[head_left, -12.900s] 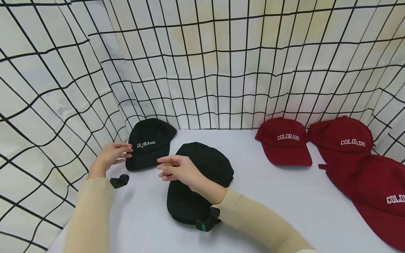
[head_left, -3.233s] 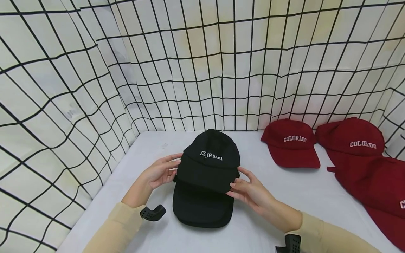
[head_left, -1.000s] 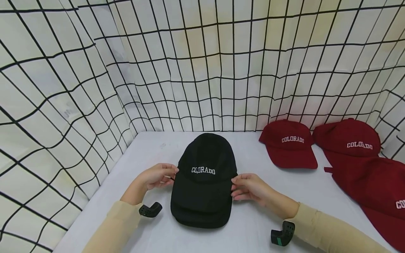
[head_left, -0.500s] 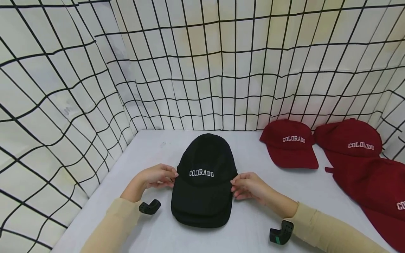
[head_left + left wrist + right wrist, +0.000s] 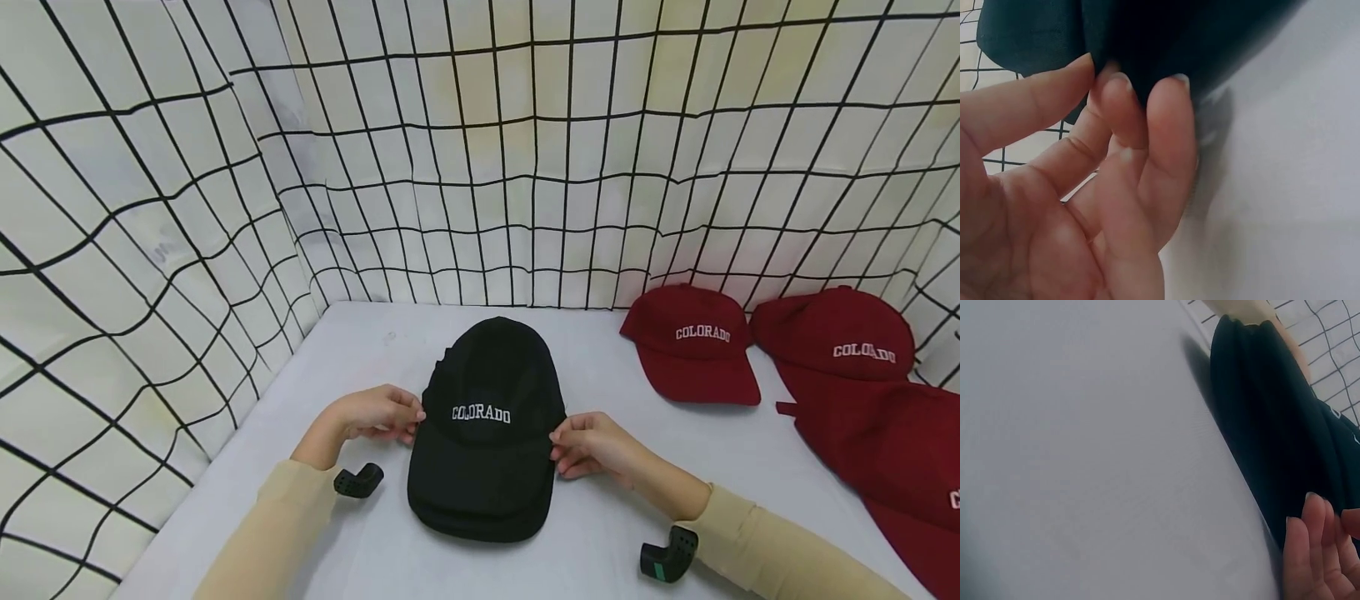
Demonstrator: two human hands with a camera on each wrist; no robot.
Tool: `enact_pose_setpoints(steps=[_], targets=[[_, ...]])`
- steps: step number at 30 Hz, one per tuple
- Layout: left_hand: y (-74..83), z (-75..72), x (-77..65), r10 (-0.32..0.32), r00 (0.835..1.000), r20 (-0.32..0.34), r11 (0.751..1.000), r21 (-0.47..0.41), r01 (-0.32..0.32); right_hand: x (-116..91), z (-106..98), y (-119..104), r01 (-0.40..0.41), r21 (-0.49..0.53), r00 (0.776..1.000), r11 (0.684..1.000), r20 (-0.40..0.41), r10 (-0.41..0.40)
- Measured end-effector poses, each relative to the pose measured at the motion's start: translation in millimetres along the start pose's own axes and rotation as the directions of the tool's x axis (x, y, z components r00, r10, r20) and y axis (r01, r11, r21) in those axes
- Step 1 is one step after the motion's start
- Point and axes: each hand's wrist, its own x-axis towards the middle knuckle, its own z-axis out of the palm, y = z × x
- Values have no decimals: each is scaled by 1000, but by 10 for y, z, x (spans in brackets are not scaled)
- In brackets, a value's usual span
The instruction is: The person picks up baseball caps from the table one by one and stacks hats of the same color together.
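Observation:
A black baseball cap [image 5: 491,392] with white COLORADO lettering lies in the middle of the table, its brim toward me. Beneath it the brim edge [image 5: 480,532] of another black cap shows; the rest of that lower cap is mostly hidden. My left hand [image 5: 375,414] pinches the cap's left side between thumb and fingers; in the left wrist view its fingertips [image 5: 1169,103] meet the dark cloth. On the opposite side my right hand [image 5: 596,446] pinches the edge where brim and crown join. In the right wrist view the black caps [image 5: 1260,419] run along the right.
Three dark red COLORADO caps are at the right: one at the back [image 5: 690,346], another beside it [image 5: 843,337], and a third [image 5: 892,450] nearer, overlapping the second. Black netting [image 5: 487,177] over white walls encloses the white table [image 5: 360,350] at the back and sides.
The lettered black cap went from the back left onto the black cap in the middle. Held tilted at first, it was then lowered into line with it. Over the last second it barely moves.

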Motion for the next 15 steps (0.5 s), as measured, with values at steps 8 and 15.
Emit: enact_pose_setpoints(steps=[8,15], targets=[[49,-17,22,-24,999,-25,999,26,24,-18,-31,-32,-30,-18,999,999,17,30],[5,-32,27,-11,999,-35,1000,22,11,-22,-27,-11,-26,-18,1000,1000,7,26]])
